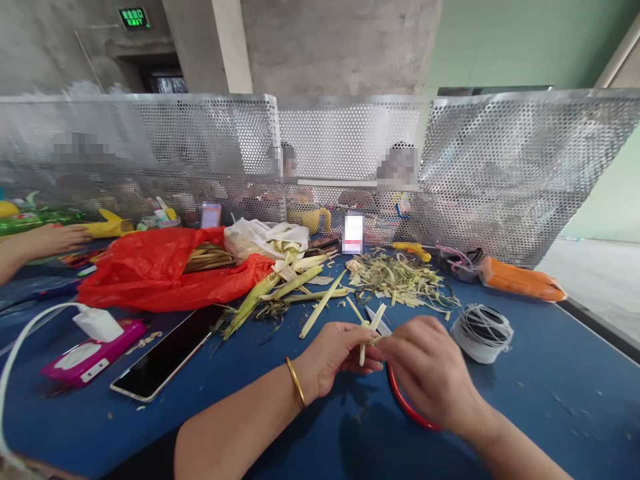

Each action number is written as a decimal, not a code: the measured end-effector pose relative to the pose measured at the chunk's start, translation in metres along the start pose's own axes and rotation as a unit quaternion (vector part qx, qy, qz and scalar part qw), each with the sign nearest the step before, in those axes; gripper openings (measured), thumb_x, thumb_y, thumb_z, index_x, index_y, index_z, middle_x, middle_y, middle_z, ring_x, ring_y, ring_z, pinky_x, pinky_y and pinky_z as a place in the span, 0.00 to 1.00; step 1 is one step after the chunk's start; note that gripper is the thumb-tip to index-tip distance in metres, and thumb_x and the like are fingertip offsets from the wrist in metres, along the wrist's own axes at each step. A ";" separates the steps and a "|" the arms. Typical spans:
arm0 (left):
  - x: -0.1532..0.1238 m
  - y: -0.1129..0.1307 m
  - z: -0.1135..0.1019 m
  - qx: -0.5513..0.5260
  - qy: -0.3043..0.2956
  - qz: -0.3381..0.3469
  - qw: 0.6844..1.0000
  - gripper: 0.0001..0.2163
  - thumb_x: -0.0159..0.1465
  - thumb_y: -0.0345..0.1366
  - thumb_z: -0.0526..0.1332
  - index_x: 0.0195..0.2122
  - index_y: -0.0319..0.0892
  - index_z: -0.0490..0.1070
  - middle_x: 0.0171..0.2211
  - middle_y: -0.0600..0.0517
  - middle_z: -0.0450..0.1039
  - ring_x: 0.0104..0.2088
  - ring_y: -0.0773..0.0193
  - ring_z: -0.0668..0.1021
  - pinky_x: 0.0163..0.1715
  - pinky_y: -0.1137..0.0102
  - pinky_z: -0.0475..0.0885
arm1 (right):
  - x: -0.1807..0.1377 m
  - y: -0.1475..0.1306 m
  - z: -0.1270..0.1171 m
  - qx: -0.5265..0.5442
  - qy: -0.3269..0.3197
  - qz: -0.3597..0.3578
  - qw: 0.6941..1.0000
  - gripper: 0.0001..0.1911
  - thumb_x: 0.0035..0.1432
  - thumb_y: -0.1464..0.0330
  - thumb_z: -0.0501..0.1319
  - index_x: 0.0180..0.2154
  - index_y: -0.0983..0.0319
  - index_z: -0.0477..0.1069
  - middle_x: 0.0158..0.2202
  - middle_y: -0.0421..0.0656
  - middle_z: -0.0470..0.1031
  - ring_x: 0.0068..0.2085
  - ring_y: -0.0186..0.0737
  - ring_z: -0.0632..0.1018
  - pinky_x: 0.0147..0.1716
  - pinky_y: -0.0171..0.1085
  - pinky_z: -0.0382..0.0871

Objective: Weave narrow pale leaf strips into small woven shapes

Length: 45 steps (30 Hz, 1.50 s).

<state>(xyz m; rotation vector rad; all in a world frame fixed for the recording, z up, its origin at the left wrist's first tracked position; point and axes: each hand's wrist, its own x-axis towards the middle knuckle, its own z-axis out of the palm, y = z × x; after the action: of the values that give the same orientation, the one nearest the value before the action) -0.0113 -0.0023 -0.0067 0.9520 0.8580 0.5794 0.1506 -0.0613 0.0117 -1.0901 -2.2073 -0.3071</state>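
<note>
Pinching crossed pale husk strips (373, 325) in my left hand (333, 355) above the blue table (310, 440), I have my right hand (427, 373) curled against them, its grip unclear to me; red-handled scissors (401, 401) show beneath it, near a cord spool (483, 335).

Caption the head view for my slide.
Left hand holding pale strips, right hand close by, with shavings and a cord spool on the blue table.

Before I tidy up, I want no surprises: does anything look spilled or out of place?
Loose plant shreds lie heaped directly on the blue tabletop, near the perforated divider, with stray bits around them. Pale crumbs also lie between the magenta power strip and the dark-screened phone. Both look like spilled litter.
</note>
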 end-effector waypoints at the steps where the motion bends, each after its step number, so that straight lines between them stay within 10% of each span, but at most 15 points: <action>1: 0.001 -0.002 -0.001 -0.008 0.000 0.009 1.000 0.12 0.48 0.41 0.68 0.27 0.36 0.74 0.22 0.52 0.72 0.23 0.68 0.73 0.27 0.72 0.69 | 0.000 -0.004 0.001 -0.016 -0.049 -0.048 0.998 0.11 0.64 0.73 0.51 0.36 0.60 0.71 0.30 0.42 0.72 0.32 0.38 0.71 0.38 0.41 0.59; 5: 0.004 -0.007 -0.001 -0.013 0.010 0.022 1.000 0.12 0.47 0.41 0.69 0.26 0.36 0.74 0.22 0.54 0.69 0.23 0.71 0.70 0.26 0.74 0.65 | -0.002 -0.012 0.014 -0.081 -0.118 -0.100 0.985 0.15 0.67 0.73 0.46 0.36 0.62 0.70 0.33 0.44 0.73 0.34 0.40 0.70 0.39 0.42 0.58; 12: 0.000 0.005 -0.006 -0.023 -0.099 0.018 0.995 0.17 0.44 0.40 0.73 0.33 0.36 0.77 0.28 0.52 0.73 0.29 0.69 0.73 0.35 0.72 0.68 | -0.007 -0.011 0.019 -0.056 -0.051 -0.043 0.996 0.19 0.69 0.72 0.42 0.34 0.63 0.70 0.28 0.42 0.72 0.30 0.37 0.70 0.36 0.39 0.60; 24: -0.003 0.005 0.001 -0.016 -0.045 0.040 0.998 0.12 0.47 0.38 0.71 0.28 0.34 0.76 0.25 0.49 0.75 0.25 0.71 0.72 0.28 0.76 0.65 | -0.006 -0.025 0.013 0.030 -0.041 -0.115 0.992 0.15 0.66 0.77 0.44 0.40 0.62 0.68 0.32 0.43 0.76 0.36 0.37 0.76 0.50 0.41 0.63; 29: -0.002 0.009 -0.003 -0.042 -0.028 0.037 0.998 0.12 0.51 0.36 0.69 0.34 0.35 0.76 0.31 0.46 0.78 0.30 0.65 0.77 0.34 0.71 0.71 | -0.004 -0.008 0.010 -0.061 0.056 0.055 0.995 0.12 0.66 0.65 0.53 0.48 0.62 0.66 0.38 0.47 0.76 0.37 0.43 0.76 0.39 0.41 0.65; 32: -0.002 0.010 -0.004 -0.042 -0.019 0.023 0.999 0.13 0.52 0.37 0.68 0.36 0.35 0.76 0.30 0.46 0.77 0.28 0.65 0.78 0.34 0.70 0.72 | -0.005 0.003 0.014 -0.096 0.003 0.125 0.988 0.11 0.67 0.64 0.50 0.39 0.60 0.69 0.34 0.45 0.76 0.36 0.43 0.76 0.41 0.42 0.62; 40: 0.003 0.004 -0.002 0.016 0.048 0.030 0.998 0.14 0.48 0.41 0.70 0.29 0.38 0.70 0.18 0.59 0.65 0.16 0.74 0.64 0.19 0.75 0.64 | -0.007 -0.002 0.016 0.040 -0.082 0.162 0.983 0.18 0.67 0.67 0.48 0.23 0.60 0.62 0.21 0.38 0.69 0.26 0.35 0.69 0.36 0.36 0.60; 45: 0.005 0.007 -0.004 0.011 0.031 0.041 0.999 0.13 0.48 0.40 0.69 0.29 0.38 0.69 0.17 0.60 0.63 0.15 0.74 0.63 0.17 0.74 0.64 | 0.000 0.001 0.008 0.225 -0.109 0.309 0.918 0.22 0.63 0.55 0.51 0.21 0.60 0.65 0.19 0.39 0.67 0.26 0.36 0.68 0.27 0.34 0.58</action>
<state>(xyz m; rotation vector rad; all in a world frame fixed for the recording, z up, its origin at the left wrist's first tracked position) -0.0122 0.0071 -0.0037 0.9972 0.8852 0.6746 0.1478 -0.0573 0.0052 -1.5156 -1.8412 0.5929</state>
